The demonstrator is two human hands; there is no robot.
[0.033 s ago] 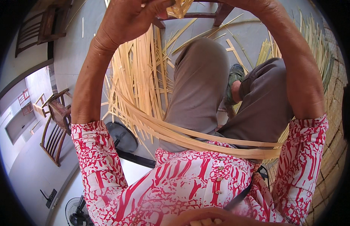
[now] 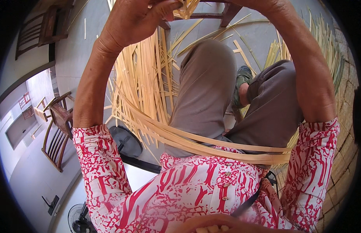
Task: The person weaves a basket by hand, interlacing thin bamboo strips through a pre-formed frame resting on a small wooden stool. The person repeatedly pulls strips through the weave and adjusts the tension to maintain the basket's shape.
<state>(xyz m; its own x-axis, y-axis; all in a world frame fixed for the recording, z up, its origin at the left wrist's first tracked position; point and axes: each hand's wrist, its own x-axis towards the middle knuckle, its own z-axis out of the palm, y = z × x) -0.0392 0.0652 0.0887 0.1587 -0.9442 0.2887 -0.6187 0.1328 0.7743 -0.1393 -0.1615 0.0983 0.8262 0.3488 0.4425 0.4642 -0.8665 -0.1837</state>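
Left hand (image 2: pixel 135 23) is sitting a touch further right than earlier. Bamboo strips (image 2: pixel 258 159) are crossing the lap, seemingly for easy reach; beyond, a glossy pale piece (image 2: pixel 187 9) is showing between 2 hands, beside the left thumb, whose grip I cannot tell; right hand (image 2: pixel 262 4) fingers are hiding; a strip heap (image 2: pixel 139 77) is covering floor
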